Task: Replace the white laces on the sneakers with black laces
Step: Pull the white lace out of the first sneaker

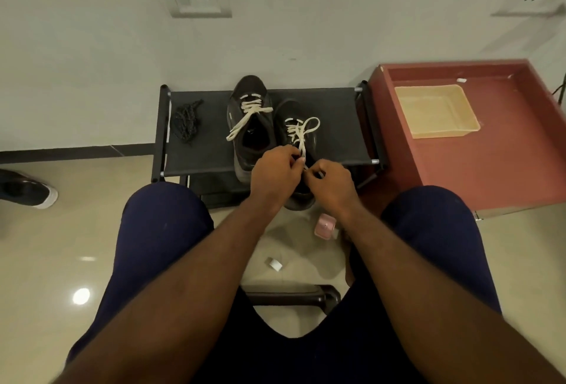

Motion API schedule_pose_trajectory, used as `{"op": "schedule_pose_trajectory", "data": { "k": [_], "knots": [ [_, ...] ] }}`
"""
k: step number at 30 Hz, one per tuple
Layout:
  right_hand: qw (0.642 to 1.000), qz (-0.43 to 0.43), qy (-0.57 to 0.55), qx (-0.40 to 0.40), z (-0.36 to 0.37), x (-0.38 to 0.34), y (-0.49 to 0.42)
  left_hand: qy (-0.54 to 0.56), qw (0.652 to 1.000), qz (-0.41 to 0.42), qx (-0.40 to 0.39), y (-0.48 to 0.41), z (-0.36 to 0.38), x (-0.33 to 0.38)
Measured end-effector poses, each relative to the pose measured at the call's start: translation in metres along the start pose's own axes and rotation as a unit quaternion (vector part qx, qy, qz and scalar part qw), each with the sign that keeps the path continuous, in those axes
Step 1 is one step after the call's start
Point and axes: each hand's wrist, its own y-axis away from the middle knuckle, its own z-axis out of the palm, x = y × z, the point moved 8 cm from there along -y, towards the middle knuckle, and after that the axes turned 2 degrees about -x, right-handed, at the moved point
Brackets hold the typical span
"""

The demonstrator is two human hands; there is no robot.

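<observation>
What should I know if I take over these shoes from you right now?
The left hand pinches the white lace of the near shoe.
The right hand pinches the same lace, lower down.
Both shoes stand on the rack. The black laces lie bundled on its left end.
Done: nothing is swapped yet. The other shoe has its loose lace threaded but untied.
Left: pull out both white laces, then thread in the black ones.

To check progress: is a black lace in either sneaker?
No, the left sneaker and the right sneaker hold white laces; black laces lie bundled on the rack.
</observation>
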Motion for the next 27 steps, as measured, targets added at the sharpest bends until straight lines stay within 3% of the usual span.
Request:
{"op": "schedule_pose_trajectory", "data": {
  "k": [9,15,18,27],
  "knots": [
    [0.997,0.02,-0.071,0.002,0.003,0.007,0.0,-0.04,0.989,-0.136,0.042,-0.014,0.006,0.006],
    [0.997,0.031,-0.069,-0.018,0.006,0.011,-0.002,0.033,0.982,-0.183,0.018,-0.018,0.016,0.002],
    [0.997,0.039,-0.064,-0.026,0.005,0.011,-0.003,0.126,0.967,-0.219,-0.017,-0.022,0.02,-0.006],
    [0.998,0.045,-0.046,-0.02,0.003,0.009,-0.005,0.385,0.872,-0.296,-0.06,-0.019,-0.002,-0.003]
  ]
}}
